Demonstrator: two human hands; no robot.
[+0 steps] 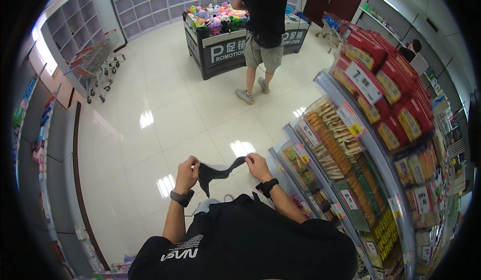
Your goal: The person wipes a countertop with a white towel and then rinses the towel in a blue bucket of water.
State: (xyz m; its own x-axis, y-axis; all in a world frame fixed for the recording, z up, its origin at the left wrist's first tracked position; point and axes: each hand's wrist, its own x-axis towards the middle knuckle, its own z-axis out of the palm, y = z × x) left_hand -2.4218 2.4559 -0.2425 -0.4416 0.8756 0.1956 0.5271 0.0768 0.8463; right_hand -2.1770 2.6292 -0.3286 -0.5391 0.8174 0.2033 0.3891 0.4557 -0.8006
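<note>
My left hand (pixel 187 174) pinches one end of a limp black piece of cloth (pixel 213 173) between thumb and fingers. Its other, narrower end is held by my right hand (pixel 258 166), so it sags in a curve between the two. A pointed corner hangs down beside my left hand. What kind of cloth item it is cannot be told. Black wristbands (pixel 182 198) are strapped on both wrists. Below my hands lie the black T-shirt (pixel 244 238) I wear and the pale tiled floor (pixel 180 129).
Close on the right rises a stepped shelf of packaged snacks (pixel 338 144), with red boxes (pixel 379 80) on top. Ahead, a person (pixel 265 28) stands at a promotion bin (pixel 225 48) of plush toys. Shopping carts (pixel 92 63) stand at left, beyond a shelf (pixel 60 159). Another person (pixel 411 50) is far right.
</note>
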